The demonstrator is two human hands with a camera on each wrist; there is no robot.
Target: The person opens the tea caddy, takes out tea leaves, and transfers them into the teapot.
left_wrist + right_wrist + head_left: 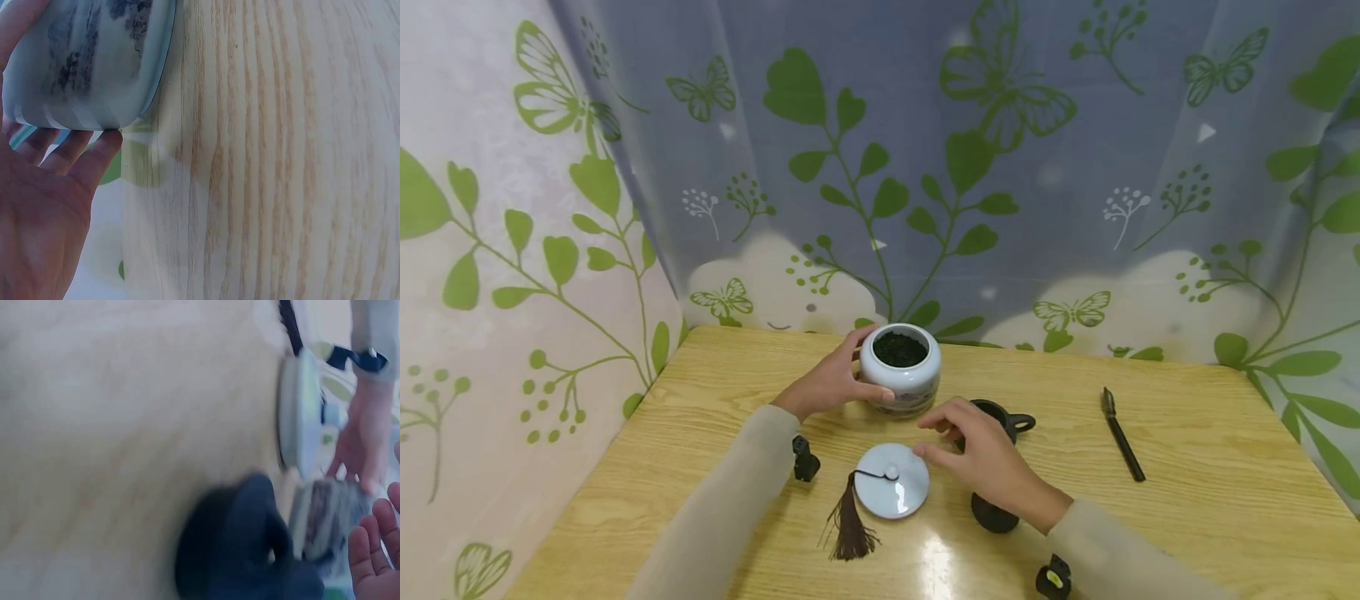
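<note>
A white ceramic jar [917, 385] with a grey-blue painted pattern stands upright near the back of the table, its mouth uncovered over dark leafy bits. My left hand [829, 385] holds it from the left, thumb across the front and fingers round the far side; fingertips meet its wall [69, 75] in the left wrist view. Just in front lies the round white lid [880, 500], knob up, with a brown tassel [854, 533]. My right hand [981, 457] hovers, fingers loosely bent and holding nothing, between the lid and a black handled vessel [231, 544], which it partly hides.
Below the right hand, a rounded black part [995, 517] shows on the table. A slim black pen-like stick [1125, 442] lies to the right. Patterned curtains [880, 167] rise behind the table's back edge. Both sleeves carry small black devices [805, 460] near the wrists.
</note>
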